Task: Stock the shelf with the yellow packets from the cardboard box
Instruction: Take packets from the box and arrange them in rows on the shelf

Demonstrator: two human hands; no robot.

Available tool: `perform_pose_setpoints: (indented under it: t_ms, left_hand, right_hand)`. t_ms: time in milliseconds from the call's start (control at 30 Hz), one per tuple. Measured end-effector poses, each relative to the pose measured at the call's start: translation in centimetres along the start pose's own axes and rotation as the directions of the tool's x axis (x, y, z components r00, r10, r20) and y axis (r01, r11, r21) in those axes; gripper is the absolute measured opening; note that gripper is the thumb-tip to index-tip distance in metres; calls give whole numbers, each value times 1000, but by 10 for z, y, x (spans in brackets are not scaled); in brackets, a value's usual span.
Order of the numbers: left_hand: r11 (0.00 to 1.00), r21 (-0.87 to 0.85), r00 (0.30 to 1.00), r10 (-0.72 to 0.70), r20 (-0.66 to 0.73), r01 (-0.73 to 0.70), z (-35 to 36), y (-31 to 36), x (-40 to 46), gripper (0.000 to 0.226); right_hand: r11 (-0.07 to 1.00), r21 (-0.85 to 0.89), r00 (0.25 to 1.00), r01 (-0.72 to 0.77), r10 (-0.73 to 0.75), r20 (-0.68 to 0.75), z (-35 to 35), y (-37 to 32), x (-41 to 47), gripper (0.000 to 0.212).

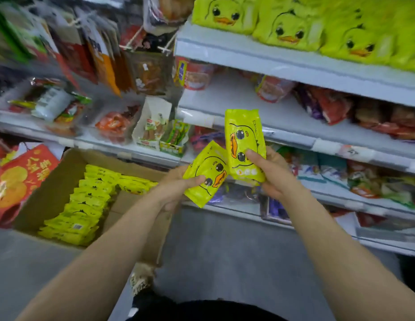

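Observation:
My left hand grips a yellow duck-face packet, tilted. Touching it on the right is a second yellow packet, held upright by my right hand. Both packets hang in front of the lower shelves. At the lower left an open cardboard box stands on the floor, with several yellow packets stacked in rows inside. On the top shelf at the upper right, a row of the same yellow duck packets stands upright.
The middle shelf holds red and purple snack bags toward its right. Hanging snack bags and clear bins fill the rack at left. A red gift bag leans left of the box. Grey floor lies below.

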State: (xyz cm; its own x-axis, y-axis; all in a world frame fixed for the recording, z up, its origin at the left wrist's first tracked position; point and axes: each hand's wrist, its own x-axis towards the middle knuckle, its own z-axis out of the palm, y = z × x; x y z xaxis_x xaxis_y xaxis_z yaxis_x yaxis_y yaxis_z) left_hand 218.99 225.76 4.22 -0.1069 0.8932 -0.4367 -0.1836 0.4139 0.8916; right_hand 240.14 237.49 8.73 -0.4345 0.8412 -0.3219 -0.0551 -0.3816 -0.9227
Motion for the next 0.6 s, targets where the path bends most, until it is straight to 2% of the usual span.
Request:
perform_pose_setpoints:
  t_ms: [100,200,300,467,600]
  left_hand:
    - [993,62,995,101,16,-102,63,30,2,39]
    - [972,142,982,179,61,-186,124,61,4,23]
    - [937,236,964,231,134,-257,177,94,11,14]
    - [864,322,913,309,267,-387,249,146,28,10]
    - [814,387,880,288,377,-433,304,179,52,21]
  right_hand:
    - [994,60,996,87,-85,-37,-57,-38,-34,53]
    - [978,53,974,200,-192,-124,-109,-76,-63,47]
    - [958,50,943,283,-268,-197,-156,-108,-84,28]
    - [910,29,872,413,-385,-303,-223,-150,-103,54]
    - [885,11,830,465,-432,-352,-280,-180,-104,59]
